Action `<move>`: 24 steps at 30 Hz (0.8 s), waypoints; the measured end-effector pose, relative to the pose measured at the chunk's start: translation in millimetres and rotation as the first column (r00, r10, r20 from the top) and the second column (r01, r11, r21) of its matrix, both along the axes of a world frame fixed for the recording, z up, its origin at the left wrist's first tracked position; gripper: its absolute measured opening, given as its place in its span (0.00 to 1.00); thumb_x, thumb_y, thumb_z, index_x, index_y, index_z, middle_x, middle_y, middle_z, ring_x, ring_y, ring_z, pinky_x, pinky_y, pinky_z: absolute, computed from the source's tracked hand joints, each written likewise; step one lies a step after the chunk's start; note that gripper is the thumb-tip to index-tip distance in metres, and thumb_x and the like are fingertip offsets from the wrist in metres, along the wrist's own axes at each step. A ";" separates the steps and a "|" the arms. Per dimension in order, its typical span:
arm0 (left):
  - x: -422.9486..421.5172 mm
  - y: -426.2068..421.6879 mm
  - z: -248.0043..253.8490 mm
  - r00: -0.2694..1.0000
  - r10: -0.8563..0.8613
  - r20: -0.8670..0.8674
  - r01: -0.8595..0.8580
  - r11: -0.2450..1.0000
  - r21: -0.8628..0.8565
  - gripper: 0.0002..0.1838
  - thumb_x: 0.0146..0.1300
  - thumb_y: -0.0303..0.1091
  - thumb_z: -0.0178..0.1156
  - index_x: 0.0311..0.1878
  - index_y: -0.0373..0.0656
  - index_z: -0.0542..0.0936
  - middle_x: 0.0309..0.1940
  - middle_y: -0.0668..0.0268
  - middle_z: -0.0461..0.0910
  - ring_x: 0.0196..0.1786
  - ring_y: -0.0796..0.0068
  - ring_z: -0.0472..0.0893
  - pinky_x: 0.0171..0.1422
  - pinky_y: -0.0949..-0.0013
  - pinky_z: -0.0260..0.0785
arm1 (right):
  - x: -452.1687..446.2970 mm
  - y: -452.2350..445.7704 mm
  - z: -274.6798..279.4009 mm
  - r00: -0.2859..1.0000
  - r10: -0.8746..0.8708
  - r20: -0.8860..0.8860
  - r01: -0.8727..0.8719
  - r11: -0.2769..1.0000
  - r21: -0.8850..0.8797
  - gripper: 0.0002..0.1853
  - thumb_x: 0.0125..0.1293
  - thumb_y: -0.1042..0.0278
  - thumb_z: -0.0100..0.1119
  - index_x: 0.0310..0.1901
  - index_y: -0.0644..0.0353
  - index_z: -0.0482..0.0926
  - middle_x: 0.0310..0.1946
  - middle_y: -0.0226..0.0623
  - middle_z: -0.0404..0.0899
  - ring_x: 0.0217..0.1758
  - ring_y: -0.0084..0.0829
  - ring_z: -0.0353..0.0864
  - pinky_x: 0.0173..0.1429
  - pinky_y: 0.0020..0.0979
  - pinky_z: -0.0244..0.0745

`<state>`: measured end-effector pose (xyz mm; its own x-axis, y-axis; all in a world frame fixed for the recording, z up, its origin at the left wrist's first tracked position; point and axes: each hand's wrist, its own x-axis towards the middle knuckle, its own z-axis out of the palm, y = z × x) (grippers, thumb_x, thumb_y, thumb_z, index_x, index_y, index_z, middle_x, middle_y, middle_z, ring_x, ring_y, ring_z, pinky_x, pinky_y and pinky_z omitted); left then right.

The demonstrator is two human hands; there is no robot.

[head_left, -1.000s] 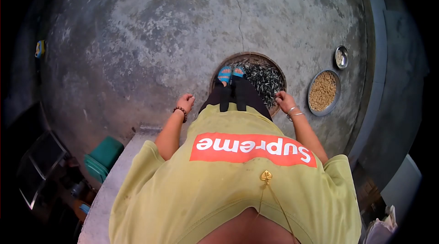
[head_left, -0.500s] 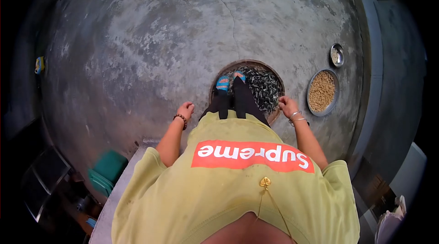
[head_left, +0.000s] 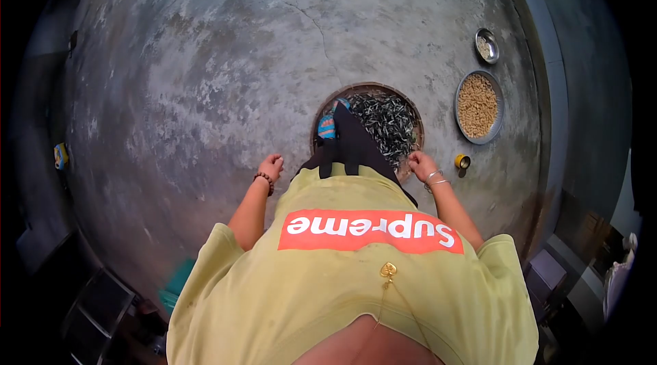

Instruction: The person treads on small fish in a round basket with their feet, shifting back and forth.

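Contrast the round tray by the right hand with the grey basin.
The round tray is larger across than the grey basin. The round tray holds dark, pale-streaked pieces; the grey basin holds tan pieces. The round tray's rim is brown, the grey basin's grey. Both sit on the floor.

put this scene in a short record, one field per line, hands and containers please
left hand: fingers curled, out to the left of the tray; contents unclear
right hand: at the right edge of the tray; fingers bent, any held piece too small to tell
round tray: on the floor, holding dark and pale slivers
larger bowl: right of the tray, full of tan pieces
small metal bowl: beyond the larger bowl, pale contents
yellow container: right of the right hand
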<state>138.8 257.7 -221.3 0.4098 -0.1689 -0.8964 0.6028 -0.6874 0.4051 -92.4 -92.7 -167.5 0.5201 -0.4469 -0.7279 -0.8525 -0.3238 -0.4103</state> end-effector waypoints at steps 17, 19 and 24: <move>-2.6 -10.4 -0.2 0.992 -0.117 -0.042 0.118 0.993 0.021 0.14 0.50 0.38 0.47 0.40 0.45 0.66 0.30 0.71 0.70 0.30 0.79 0.70 0.29 0.74 0.62 | -7.9 1.8 14.5 0.992 -0.113 0.059 0.114 0.993 -0.014 0.08 0.43 0.70 0.48 0.29 0.61 0.69 0.21 0.37 0.71 0.25 0.29 0.70 0.33 0.25 0.64; 4.8 -17.1 -3.6 0.987 -0.153 -0.046 0.154 0.988 0.015 0.14 0.50 0.39 0.47 0.40 0.45 0.66 0.30 0.71 0.70 0.30 0.78 0.70 0.29 0.73 0.62 | -16.5 1.0 19.8 0.986 -0.158 0.045 0.158 0.987 -0.009 0.08 0.43 0.70 0.48 0.29 0.61 0.69 0.21 0.37 0.71 0.25 0.29 0.70 0.33 0.25 0.64; 23.9 -34.3 -23.7 0.959 -0.281 -0.037 0.282 0.959 0.033 0.16 0.50 0.40 0.46 0.43 0.47 0.65 0.32 0.70 0.69 0.32 0.77 0.70 0.32 0.70 0.62 | -44.6 5.5 24.4 0.964 -0.262 0.044 0.264 0.964 -0.045 0.08 0.44 0.70 0.49 0.28 0.61 0.69 0.22 0.37 0.71 0.26 0.29 0.70 0.34 0.24 0.64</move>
<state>162.7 223.3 -245.0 0.3215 -0.2395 -0.9161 0.3951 -0.8453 0.3597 -137.1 -87.2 -143.0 0.4058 -0.6072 -0.6832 -0.8948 -0.1115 -0.4324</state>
